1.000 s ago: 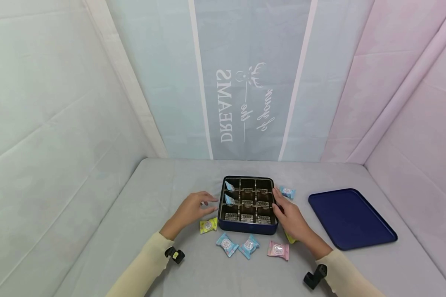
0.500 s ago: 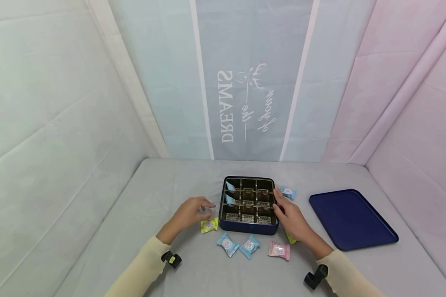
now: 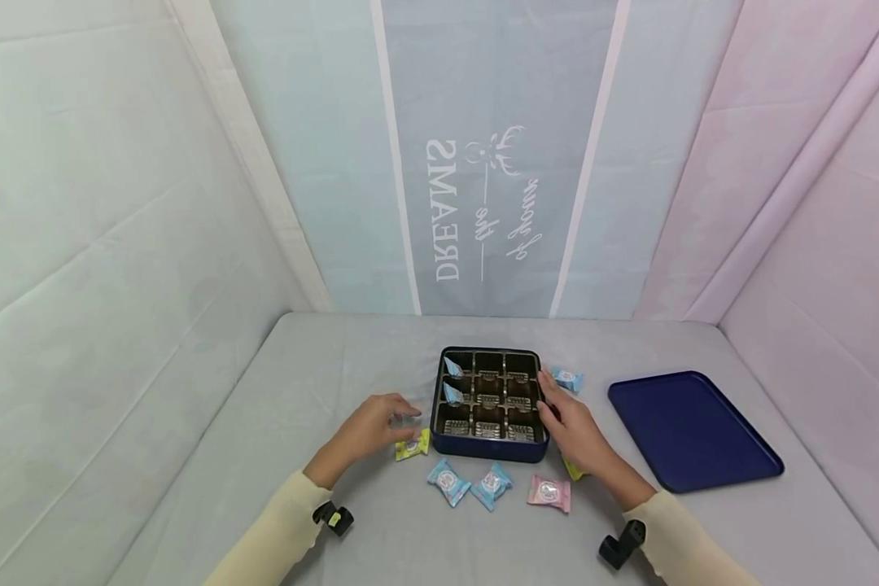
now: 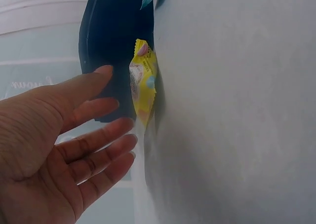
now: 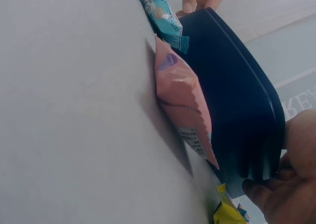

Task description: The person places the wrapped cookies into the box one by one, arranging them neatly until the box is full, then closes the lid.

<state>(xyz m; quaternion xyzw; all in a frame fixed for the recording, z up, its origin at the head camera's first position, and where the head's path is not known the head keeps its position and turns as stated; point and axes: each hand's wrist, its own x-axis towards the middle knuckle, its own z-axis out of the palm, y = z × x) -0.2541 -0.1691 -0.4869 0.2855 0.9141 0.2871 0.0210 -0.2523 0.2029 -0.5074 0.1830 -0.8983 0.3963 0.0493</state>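
My left hand [image 3: 372,423] hovers left of a dark blue tin box [image 3: 489,448], thumb and fingers spread and holding nothing. Just below its fingertips lies a yellow wrapped candy [image 3: 413,446], seen beside the box wall in the left wrist view [image 4: 143,83]. At the box's right side, my right hand [image 3: 579,427] holds the rim and side wall, as the right wrist view also shows. Inside, a divided tray has blue candies [image 3: 453,394] in two left-column compartments; its other compartments hold nothing visible.
Two blue candies [image 3: 448,483] and a pink candy [image 3: 549,493] lie in front of the box. Another yellow candy [image 3: 573,469] is partly hidden under the right hand. A blue candy [image 3: 567,380] sits behind that hand. A flat blue lid [image 3: 696,431] rests at right.
My left hand has drawn back from the box's left side and lowered toward the yellow candy. The right hand and box keep their place.
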